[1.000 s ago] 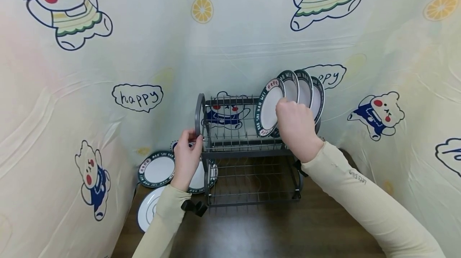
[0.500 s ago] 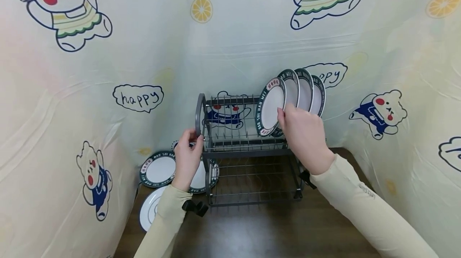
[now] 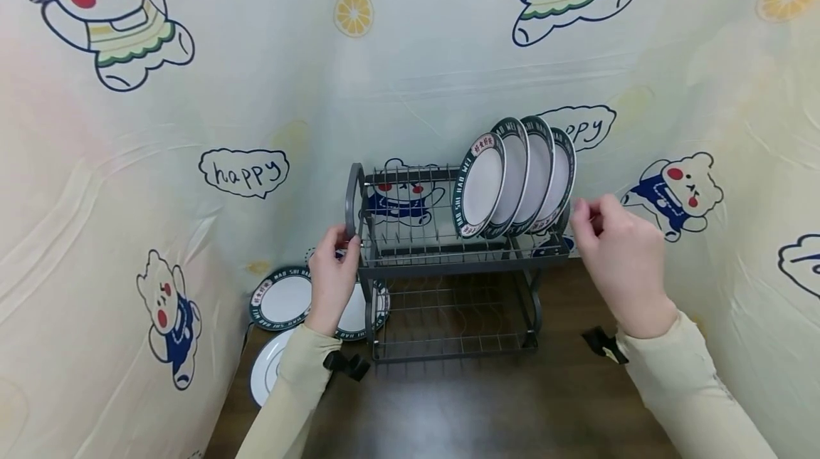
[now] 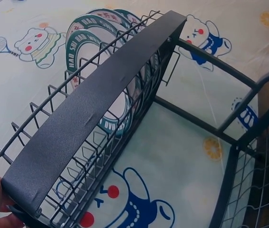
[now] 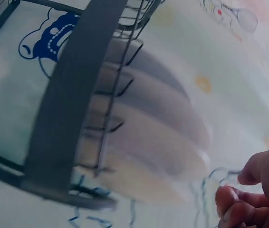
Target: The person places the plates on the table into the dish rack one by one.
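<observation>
Left hand point(image 3: 330, 282): thumb and fingers pinch the upright end frame of the dish rack point(image 3: 448, 272) at its left. Right hand point(image 3: 624, 267): fingers curled in, thumb near them, nothing held; in the right wrist view a gap separates it from the racked plates.

Racked plates point(image 3: 512, 178): four, green-rimmed, standing on edge in the right part of the upper tier, tilted and overlapping in a row. They lie just left of the right hand, which is the nearer of the two. The rack's long axis runs left to right between the hands.

Governing relation, in this inspector's judgement: the free right hand is at the rack's right end, while the loose plates lie off the left end, nearer the left hand. The rack and the left arm lie between.

Loose items: one green-rimmed plate point(image 3: 280, 300) lies flat left of the left hand; a second green-rimmed plate point(image 3: 359, 315) is partly hidden by that hand and the rack's leg; a blue-rimmed plate point(image 3: 264, 372) is partly covered by the left sleeve point(image 3: 295, 377).

Surroundings: brown table point(image 3: 480, 409) below, printed cloth point(image 3: 410, 89) behind and at both sides.
</observation>
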`<state>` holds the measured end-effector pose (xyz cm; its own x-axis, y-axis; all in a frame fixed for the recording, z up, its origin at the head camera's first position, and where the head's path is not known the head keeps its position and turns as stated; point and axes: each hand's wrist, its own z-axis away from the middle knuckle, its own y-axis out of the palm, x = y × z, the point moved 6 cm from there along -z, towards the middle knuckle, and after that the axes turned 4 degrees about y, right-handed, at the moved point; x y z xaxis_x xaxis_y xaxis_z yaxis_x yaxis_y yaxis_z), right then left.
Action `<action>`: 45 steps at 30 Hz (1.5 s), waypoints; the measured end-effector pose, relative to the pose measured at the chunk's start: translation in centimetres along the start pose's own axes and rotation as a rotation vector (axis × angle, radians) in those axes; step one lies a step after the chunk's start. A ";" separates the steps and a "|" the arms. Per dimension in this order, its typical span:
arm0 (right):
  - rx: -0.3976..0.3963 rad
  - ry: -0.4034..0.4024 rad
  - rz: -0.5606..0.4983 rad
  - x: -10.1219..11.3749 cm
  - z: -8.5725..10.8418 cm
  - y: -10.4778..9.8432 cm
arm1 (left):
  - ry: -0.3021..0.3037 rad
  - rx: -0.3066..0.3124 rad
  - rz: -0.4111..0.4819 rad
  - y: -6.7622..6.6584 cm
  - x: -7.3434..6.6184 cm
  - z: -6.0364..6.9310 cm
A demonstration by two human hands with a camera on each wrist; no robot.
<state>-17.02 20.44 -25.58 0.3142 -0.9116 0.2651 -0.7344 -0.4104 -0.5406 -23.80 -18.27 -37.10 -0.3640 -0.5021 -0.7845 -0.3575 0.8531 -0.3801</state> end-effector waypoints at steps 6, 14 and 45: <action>0.230 0.186 -0.009 -3.6 1.1 2.5 | 0.019 -0.018 -0.010 -0.1 -0.2 -0.2; 0.465 0.277 -0.027 -5.8 2.1 6.0 | 0.009 -0.017 0.015 -0.1 -0.1 -0.1; 0.613 0.283 0.030 -6.3 2.0 8.5 | -0.044 -0.017 0.039 -0.2 0.7 0.4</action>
<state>-24.03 22.70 -33.45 0.0678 -0.9154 0.3968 -0.2394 -0.4010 -0.8842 -23.65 -18.78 -37.74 -0.3403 -0.4613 -0.8194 -0.3584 0.8692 -0.3406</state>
